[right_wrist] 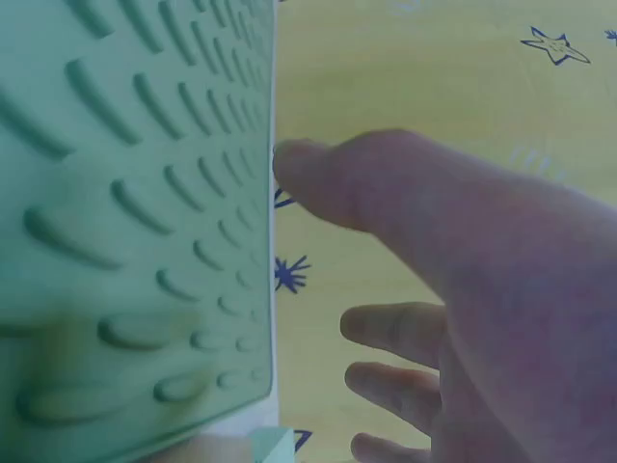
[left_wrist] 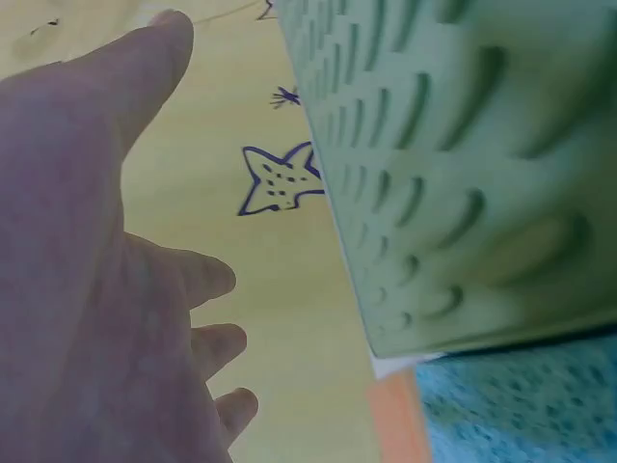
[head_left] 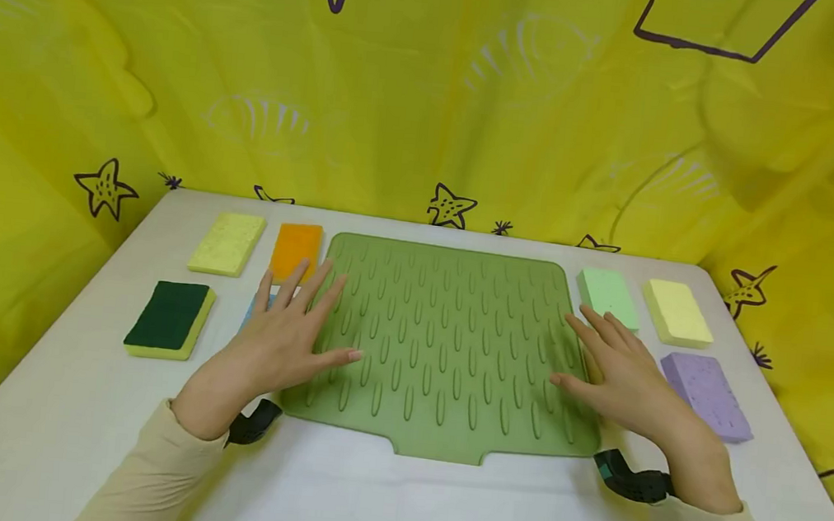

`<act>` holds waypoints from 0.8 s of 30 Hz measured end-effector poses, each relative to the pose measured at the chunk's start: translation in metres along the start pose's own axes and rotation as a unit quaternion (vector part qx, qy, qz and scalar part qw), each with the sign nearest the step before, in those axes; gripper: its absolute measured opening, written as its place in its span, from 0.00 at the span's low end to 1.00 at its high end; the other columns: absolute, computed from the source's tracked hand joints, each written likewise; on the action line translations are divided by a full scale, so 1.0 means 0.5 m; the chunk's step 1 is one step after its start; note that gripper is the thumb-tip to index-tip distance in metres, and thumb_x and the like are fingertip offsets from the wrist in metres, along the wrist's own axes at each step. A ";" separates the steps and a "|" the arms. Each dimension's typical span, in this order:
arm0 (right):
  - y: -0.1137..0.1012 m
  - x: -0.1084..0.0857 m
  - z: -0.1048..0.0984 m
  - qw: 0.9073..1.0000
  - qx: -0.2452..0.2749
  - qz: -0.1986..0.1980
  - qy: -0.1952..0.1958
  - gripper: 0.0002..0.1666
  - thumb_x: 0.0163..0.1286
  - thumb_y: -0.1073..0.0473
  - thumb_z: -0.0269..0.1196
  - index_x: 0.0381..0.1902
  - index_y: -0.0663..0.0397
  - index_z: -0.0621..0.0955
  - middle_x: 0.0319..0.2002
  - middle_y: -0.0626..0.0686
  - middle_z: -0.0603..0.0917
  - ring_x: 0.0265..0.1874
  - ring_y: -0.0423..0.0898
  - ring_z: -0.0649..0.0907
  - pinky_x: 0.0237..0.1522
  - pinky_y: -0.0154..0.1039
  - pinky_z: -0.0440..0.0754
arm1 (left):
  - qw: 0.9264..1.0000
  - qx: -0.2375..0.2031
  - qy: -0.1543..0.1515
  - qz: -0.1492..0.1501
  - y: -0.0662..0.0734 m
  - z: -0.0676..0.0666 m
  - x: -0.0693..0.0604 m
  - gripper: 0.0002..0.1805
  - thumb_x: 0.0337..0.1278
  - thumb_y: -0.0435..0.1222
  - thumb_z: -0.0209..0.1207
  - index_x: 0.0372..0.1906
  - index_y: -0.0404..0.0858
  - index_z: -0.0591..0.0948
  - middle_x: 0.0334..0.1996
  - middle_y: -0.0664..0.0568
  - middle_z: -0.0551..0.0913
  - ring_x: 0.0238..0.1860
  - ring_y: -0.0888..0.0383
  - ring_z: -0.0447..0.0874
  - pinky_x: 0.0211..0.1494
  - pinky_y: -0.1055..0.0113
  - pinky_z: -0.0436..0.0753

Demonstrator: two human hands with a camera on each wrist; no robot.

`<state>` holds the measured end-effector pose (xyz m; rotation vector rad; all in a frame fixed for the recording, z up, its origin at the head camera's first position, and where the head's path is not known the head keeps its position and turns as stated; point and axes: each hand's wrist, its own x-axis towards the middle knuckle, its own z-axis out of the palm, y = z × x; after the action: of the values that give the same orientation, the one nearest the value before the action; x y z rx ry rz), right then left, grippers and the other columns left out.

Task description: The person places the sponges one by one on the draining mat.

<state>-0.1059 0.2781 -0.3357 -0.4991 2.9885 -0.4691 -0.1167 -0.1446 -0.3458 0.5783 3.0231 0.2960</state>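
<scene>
A green ridged silicone mat (head_left: 447, 346) lies flat on the white table, its short tab toward me. Over its left edge hovers my left hand (head_left: 271, 347), palm down with fingers spread and nothing held. Partly hidden beneath that hand is a blue sponge (left_wrist: 521, 400). My right hand (head_left: 623, 374) is above the mat's right edge, fingers extended and also holding nothing. In both wrist views the fingers show apart from the mat. An orange sponge (head_left: 297, 252) lies just beyond my left fingertips, and a mint green sponge (head_left: 609, 298) just beyond the right ones.
Left of the mat lie a pale yellow sponge (head_left: 227, 244) and a dark green scouring sponge (head_left: 170, 317). To the right are a cream sponge (head_left: 677, 313) and a purple sponge (head_left: 706, 395). A yellow curtain (head_left: 415, 111) with sea drawings hangs behind the white table (head_left: 395, 507).
</scene>
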 end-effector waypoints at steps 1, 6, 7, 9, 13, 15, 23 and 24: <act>0.002 -0.001 0.001 1.000 0.003 -0.004 0.000 0.52 0.64 0.39 0.66 0.76 0.59 0.61 0.77 0.66 0.55 0.73 0.75 0.54 0.66 0.75 0.52 | 1.000 0.001 0.000 -0.001 -0.003 0.002 -0.002 0.56 0.57 0.68 0.55 0.80 0.43 0.48 0.81 0.44 0.38 0.80 0.37 0.34 0.75 0.30 0.34; 0.013 -0.007 0.005 1.000 0.013 -0.009 -0.011 0.52 0.63 0.40 0.67 0.75 0.59 0.61 0.77 0.66 0.55 0.73 0.76 0.52 0.65 0.77 0.52 | 1.000 -0.007 -0.012 -0.014 -0.013 0.013 -0.011 0.56 0.57 0.67 0.56 0.80 0.42 0.48 0.81 0.42 0.39 0.80 0.35 0.35 0.74 0.30 0.36; 0.015 -0.008 0.006 1.000 0.014 -0.010 -0.014 0.52 0.63 0.40 0.67 0.76 0.58 0.61 0.77 0.67 0.54 0.73 0.76 0.52 0.64 0.78 0.52 | 1.000 -0.009 -0.015 -0.018 -0.014 0.015 -0.013 0.56 0.57 0.67 0.56 0.80 0.42 0.48 0.81 0.41 0.40 0.80 0.35 0.36 0.74 0.29 0.37; 0.020 -0.011 0.007 1.000 0.015 -0.010 -0.020 0.52 0.63 0.40 0.68 0.76 0.58 0.61 0.77 0.66 0.54 0.73 0.75 0.52 0.63 0.79 0.53 | 0.999 -0.015 -0.022 -0.026 -0.015 0.020 -0.017 0.56 0.57 0.67 0.56 0.80 0.42 0.48 0.81 0.41 0.41 0.79 0.35 0.37 0.74 0.29 0.39; 0.027 -0.016 0.009 0.999 0.025 -0.007 -0.034 0.52 0.62 0.40 0.68 0.75 0.58 0.62 0.77 0.66 0.54 0.72 0.75 0.53 0.60 0.80 0.55 | 0.998 -0.022 -0.035 -0.037 -0.018 0.033 -0.023 0.58 0.56 0.68 0.57 0.80 0.41 0.47 0.80 0.40 0.42 0.79 0.34 0.38 0.74 0.28 0.40; 0.031 -0.018 0.011 0.998 0.037 -0.005 -0.042 0.53 0.62 0.40 0.69 0.75 0.60 0.62 0.76 0.67 0.55 0.72 0.75 0.54 0.60 0.80 0.56 | 0.998 -0.023 -0.042 -0.039 -0.021 0.038 -0.025 0.58 0.55 0.68 0.57 0.80 0.41 0.47 0.80 0.39 0.43 0.79 0.35 0.39 0.74 0.28 0.39; 0.041 -0.019 0.021 0.997 0.051 -0.007 -0.055 0.54 0.60 0.42 0.71 0.74 0.66 0.62 0.74 0.70 0.58 0.70 0.75 0.57 0.62 0.77 0.58 | 0.997 -0.034 -0.061 -0.037 -0.024 0.046 -0.028 0.59 0.55 0.69 0.57 0.80 0.39 0.49 0.80 0.40 0.45 0.79 0.34 0.41 0.73 0.27 0.39; 0.042 -0.020 0.022 0.997 0.048 -0.007 -0.053 0.55 0.60 0.42 0.71 0.74 0.66 0.62 0.74 0.70 0.58 0.70 0.74 0.57 0.63 0.76 0.59 | 0.997 -0.035 -0.064 -0.038 -0.024 0.047 -0.028 0.59 0.54 0.69 0.57 0.80 0.39 0.49 0.80 0.40 0.45 0.79 0.34 0.41 0.73 0.27 0.39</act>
<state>-0.1014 0.2972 -0.3524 -0.5191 2.8468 -0.5655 -0.1061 -0.1566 -0.3710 0.4583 2.8900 0.3466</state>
